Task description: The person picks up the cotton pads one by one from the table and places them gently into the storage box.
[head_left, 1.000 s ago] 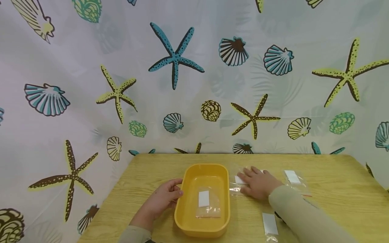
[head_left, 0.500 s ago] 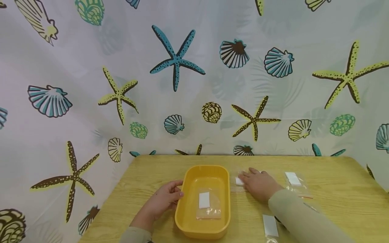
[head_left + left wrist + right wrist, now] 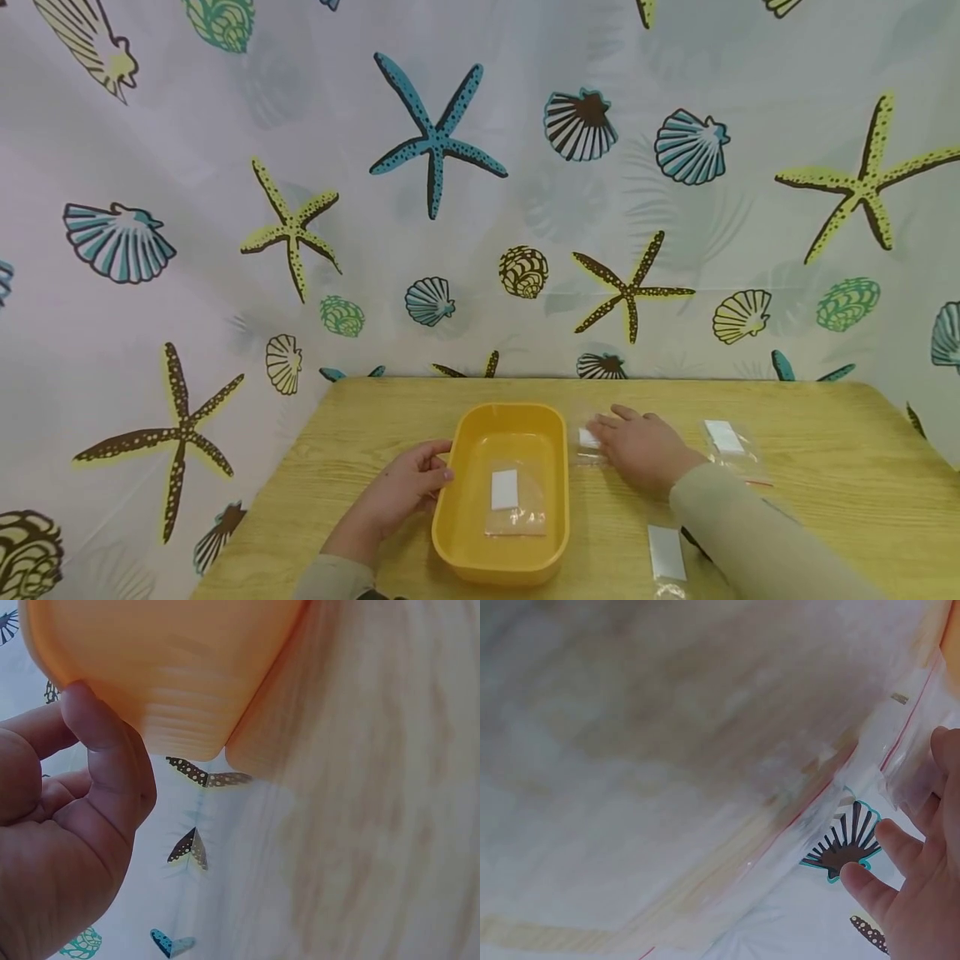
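Note:
On the wooden table stands a yellow tray [image 3: 564,500]. Inside it lies a clear zip bag [image 3: 529,518] with a white rectangular piece [image 3: 504,489]. My left hand [image 3: 401,492] holds the tray's left side; in the left wrist view, bent fingers [image 3: 112,750] meet the tray wall [image 3: 180,667]. To the right of the tray, my right hand [image 3: 645,450] rests palm down over another clear bag [image 3: 588,458] with a white piece [image 3: 588,437] in it. The hand covers the bag's right part. In the right wrist view the fingers are spread beside the plastic bag [image 3: 911,769].
Another bag with a white piece [image 3: 723,437] lies at the right, its red seal toward the front. Nearer the front lies one more bagged white piece [image 3: 666,554], close to the right sleeve [image 3: 742,517]. A shell-patterned curtain [image 3: 465,192] hangs behind the table [image 3: 840,467].
The right hand has shifted slightly over its bag, and the bag's raised front edge has flattened. The left hand and the tray have stayed in place.

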### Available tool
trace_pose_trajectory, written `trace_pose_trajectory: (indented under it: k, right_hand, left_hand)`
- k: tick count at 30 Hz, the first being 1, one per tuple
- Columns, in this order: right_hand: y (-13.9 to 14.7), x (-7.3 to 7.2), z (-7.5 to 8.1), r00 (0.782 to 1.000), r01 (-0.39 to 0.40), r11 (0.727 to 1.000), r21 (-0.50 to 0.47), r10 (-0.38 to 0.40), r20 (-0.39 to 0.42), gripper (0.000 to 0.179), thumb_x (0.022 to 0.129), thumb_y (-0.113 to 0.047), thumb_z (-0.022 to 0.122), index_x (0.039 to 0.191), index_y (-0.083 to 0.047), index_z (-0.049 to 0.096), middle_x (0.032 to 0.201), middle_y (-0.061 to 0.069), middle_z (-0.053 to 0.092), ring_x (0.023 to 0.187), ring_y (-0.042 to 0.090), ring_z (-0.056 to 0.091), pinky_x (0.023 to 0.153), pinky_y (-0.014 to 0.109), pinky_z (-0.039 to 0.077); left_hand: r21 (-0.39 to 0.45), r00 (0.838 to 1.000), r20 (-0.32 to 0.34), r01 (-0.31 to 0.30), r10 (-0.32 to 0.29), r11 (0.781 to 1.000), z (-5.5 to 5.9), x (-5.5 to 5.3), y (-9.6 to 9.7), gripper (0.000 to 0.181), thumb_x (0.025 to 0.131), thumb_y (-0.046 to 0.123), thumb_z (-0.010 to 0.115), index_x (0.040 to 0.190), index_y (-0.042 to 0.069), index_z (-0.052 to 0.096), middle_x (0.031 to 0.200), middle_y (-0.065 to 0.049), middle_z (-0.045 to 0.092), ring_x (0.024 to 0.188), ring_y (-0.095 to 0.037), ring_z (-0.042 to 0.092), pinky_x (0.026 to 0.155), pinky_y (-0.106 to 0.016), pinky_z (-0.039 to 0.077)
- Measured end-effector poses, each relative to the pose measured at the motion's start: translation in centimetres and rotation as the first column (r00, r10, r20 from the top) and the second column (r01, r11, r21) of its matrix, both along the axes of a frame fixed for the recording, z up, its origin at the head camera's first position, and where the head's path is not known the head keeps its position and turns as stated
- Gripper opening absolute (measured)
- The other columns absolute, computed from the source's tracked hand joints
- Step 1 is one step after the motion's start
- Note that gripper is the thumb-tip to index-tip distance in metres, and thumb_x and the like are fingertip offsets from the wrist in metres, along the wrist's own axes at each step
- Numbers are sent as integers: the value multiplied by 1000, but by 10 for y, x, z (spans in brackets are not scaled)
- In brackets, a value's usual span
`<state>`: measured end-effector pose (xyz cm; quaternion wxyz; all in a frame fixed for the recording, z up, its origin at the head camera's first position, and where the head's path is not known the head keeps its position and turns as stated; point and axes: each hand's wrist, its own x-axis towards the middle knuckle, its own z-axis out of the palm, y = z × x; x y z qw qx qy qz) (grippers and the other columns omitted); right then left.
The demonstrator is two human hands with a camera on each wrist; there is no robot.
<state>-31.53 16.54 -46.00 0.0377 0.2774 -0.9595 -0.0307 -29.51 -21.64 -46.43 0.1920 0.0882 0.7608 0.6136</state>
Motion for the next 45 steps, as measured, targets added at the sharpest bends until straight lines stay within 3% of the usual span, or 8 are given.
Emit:
trace_pose_trajectory:
  k: [11, 20, 28, 38, 45]
  right_hand:
    - [5, -6, -1, 1000, 2, 997, -76, -5, -31, 45, 108, -28, 49, 149, -10, 51, 149, 8, 52, 141, 38, 40, 100, 64, 43]
    - [4, 3, 10, 995, 22, 993, -116, -33, -91, 45, 107, -26, 51, 147, -8, 53, 146, 10, 55, 138, 39, 44, 98, 62, 46]
    - [5, 5, 16, 993, 74, 986, -152, -87, -83, 47, 107, -29, 50, 149, -10, 51, 148, 9, 54, 139, 39, 42, 101, 62, 44]
    - [-4, 17, 28, 988, 45, 982, -183, -71, -137, 46, 107, -28, 51, 149, -10, 52, 150, 8, 52, 139, 38, 43, 101, 62, 44]
    - [-8, 27, 35, 978, 71, 982, -173, -103, -183, 46, 106, -29, 51, 148, -10, 53, 149, 6, 52, 138, 37, 45, 100, 60, 45]
  left_hand:
    - [7, 1000, 1, -1, 1, 1000, 1, 1, 1, 54, 105, 11, 56, 154, 2, 37, 108, -15, 53, 82, -23, 61, 67, -33, 57]
    - [-1, 1000, -6, -14, 14, 1000, 0, 0, 1, 53, 105, 10, 56, 154, 1, 38, 108, -15, 53, 83, -23, 60, 67, -33, 57]
    - [-2, 1000, -8, -18, 18, 1000, 0, 1, 1, 53, 105, 11, 56, 154, 2, 37, 108, -15, 53, 84, -23, 61, 67, -32, 56]
    - [-11, 1000, -12, -25, 24, 1000, 3, 1, 2, 53, 105, 12, 56, 154, 3, 38, 108, -14, 53, 83, -22, 60, 67, -33, 55]
    - [0, 1000, -2, -16, 16, 1000, 2, 1, 2, 53, 105, 11, 56, 154, 2, 37, 109, -15, 53, 83, -22, 61, 68, -33, 56]
